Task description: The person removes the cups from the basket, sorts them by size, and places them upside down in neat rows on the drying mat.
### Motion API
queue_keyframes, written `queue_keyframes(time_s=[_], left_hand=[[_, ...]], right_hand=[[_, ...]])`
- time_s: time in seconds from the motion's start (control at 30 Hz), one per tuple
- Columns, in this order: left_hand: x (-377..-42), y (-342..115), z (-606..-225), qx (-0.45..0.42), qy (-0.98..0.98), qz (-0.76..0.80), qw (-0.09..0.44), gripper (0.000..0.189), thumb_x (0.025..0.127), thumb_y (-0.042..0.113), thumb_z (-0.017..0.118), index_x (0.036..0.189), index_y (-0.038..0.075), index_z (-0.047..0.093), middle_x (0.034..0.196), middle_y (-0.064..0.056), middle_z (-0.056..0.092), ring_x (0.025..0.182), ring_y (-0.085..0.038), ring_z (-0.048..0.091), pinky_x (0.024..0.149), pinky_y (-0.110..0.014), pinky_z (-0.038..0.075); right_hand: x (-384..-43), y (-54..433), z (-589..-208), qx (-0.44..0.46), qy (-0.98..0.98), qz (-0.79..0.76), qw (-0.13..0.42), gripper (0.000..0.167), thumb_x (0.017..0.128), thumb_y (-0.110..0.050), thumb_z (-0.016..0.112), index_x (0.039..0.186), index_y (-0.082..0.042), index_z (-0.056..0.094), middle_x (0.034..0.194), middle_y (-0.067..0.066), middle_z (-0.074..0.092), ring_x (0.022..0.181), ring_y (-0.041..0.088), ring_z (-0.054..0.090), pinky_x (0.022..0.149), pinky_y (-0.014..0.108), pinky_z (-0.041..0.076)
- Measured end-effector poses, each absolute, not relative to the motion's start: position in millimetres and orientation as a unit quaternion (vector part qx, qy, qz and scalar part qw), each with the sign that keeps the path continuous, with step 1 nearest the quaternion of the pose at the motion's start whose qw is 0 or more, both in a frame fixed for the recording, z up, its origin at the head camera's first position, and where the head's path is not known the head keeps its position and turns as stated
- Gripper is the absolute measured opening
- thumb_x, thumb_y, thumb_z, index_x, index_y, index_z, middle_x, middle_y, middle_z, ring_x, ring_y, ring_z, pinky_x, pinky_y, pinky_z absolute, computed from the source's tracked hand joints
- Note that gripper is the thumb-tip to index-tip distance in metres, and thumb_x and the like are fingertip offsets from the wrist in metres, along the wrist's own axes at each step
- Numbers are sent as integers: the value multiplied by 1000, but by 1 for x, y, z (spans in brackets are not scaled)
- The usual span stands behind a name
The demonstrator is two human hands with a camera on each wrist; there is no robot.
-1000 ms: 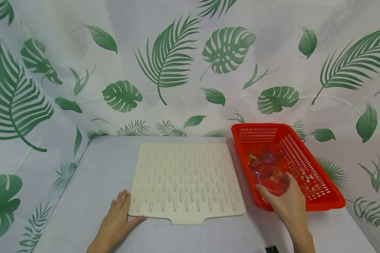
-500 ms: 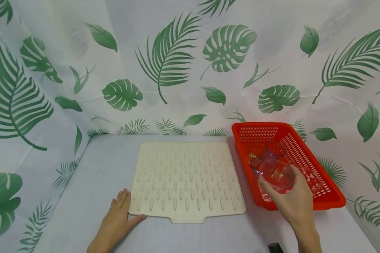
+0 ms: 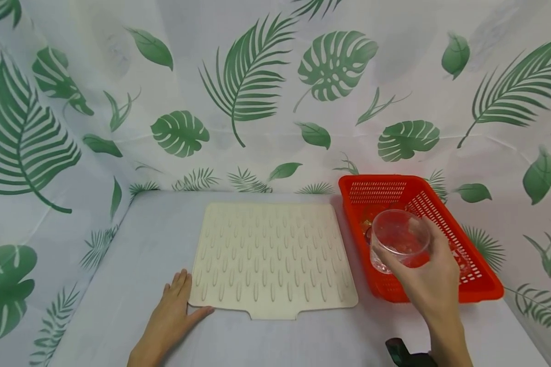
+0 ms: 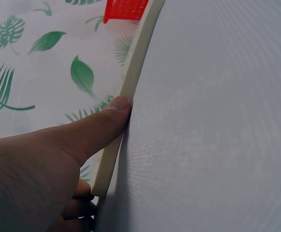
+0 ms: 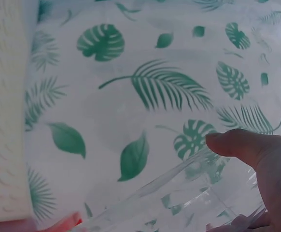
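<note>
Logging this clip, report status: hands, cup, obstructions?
Right hand grips clear cup over basket. Left hand touches mat at near left corner. Basket's edge between cup and mat; nothing else seen in the way.

White, green-leaf-patterned cloth backdrop [image 3: 271, 127] behind and beside a pale grey tabletop [image 3: 160, 234]

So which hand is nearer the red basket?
The right hand, holding a clear cup over the red basket. The left hand touches the near left corner of the cream board, which lies between it and the basket.
</note>
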State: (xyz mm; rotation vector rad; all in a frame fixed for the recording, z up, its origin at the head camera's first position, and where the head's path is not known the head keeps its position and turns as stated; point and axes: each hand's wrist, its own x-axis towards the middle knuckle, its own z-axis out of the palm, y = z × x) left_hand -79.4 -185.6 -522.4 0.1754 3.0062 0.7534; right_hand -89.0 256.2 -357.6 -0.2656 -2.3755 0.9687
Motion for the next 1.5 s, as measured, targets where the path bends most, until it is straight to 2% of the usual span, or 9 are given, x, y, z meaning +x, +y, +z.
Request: queue_keyframes(time_s=[0.33,0.67,0.87,1.0,1.13,1.23,1.37,1.5], left_hand=[[-81,-185,-523,60,968,244,8,105,83,61,71,149,-13,35,159,-32,29,150,-47,25,121,-64,22],[-83,-186,-526,58,966,251,13,106,83,62,70,150,-11,33,160,-31,26,151,-47,22,122,-64,20],[-84,-186,-527,55,966,250,13,105,83,61,72,150,-10,34,160,-31,27,151,-47,23,122,-64,20],[-83,-187,-526,55,966,252,7,104,82,62,72,150,-9,37,159,-32,29,150,-47,24,122,-64,22],[-83,-187,-527,55,965,257,6,102,82,61,72,149,-8,38,159,-32,30,150,-47,25,122,-64,22],[-84,-186,-527,54,964,258,8,102,82,62,72,149,-8,39,159,-31,30,150,-47,25,122,-63,22],[-85,-187,-527,50,965,259,16,102,81,61,73,149,-7,39,159,-31,29,150,-47,24,122,-63,21],[-85,-188,-526,47,964,259,20,101,81,59,75,149,-7,38,160,-30,28,150,-46,24,122,-63,21]], right_hand=[[-97,234,-354,-40,-877,395,273,93,71,-17,90,151,-16,42,143,13,59,122,35,59,95,64,51],[-110,208,-355,7,-857,457,238,90,72,-17,90,150,-16,43,145,10,57,129,36,57,98,61,51],[-115,198,-361,39,-850,479,218,89,72,-14,90,148,-11,45,145,9,57,132,29,56,108,56,46],[-117,192,-367,70,-845,490,200,89,71,-13,91,147,-11,46,145,7,57,131,25,56,109,48,47],[-118,188,-373,87,-840,508,171,89,73,-14,90,148,-15,44,147,7,54,131,24,56,106,34,46],[-118,185,-376,87,-846,503,156,89,73,-17,90,149,-14,44,148,9,54,133,27,55,108,37,43],[-118,180,-377,81,-860,482,146,92,72,-23,91,150,-13,43,148,11,56,133,31,56,111,52,42],[-118,176,-379,80,-867,474,134,96,72,-27,91,152,-13,40,148,10,55,134,33,55,111,59,40]])
